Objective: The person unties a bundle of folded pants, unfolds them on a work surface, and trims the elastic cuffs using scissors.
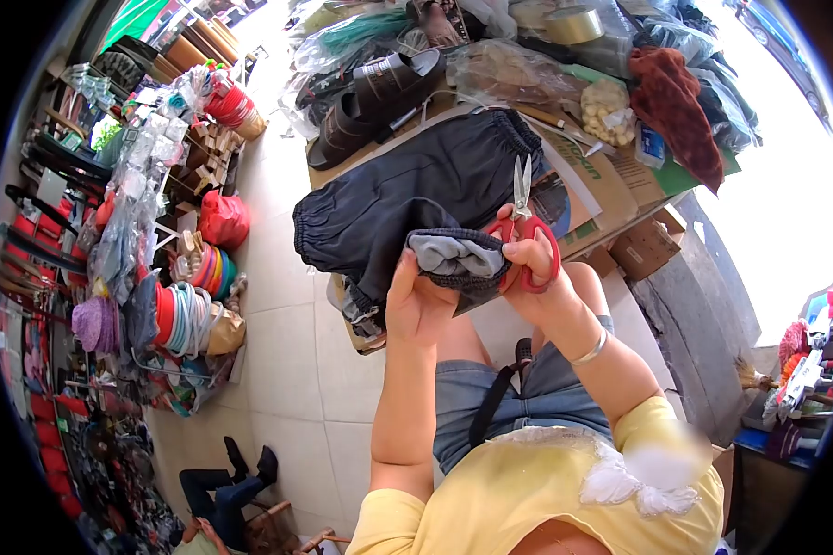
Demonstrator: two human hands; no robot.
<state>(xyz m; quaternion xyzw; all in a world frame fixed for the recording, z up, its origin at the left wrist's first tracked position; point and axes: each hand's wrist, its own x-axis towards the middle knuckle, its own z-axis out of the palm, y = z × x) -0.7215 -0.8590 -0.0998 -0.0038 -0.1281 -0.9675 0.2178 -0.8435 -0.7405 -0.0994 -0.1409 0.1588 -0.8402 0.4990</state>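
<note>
A dark garment with gathered elastic edges [370,199] lies across the work table in front of me. One of its cuffs is lifted toward me, its grey lining [458,252] turned outward. My left hand [416,294] grips this cuff from the left side, thumb up. My right hand [532,259] pinches the cuff's right edge with thumb and fingers. Red-handled scissors [553,257] hang on the same right hand, blades pointing up and away from me, slightly apart. The blades do not touch the cuff. Part of the left fingers is hidden behind the cloth.
Brown sandals [379,102], a tape roll [572,25], a bag of pale round pieces [607,113] and a brown cloth [676,106] crowd the table's far side. Shelves of goods [148,231] stand left across the tiled floor [282,351]. A seated person's legs [222,490] show lower left.
</note>
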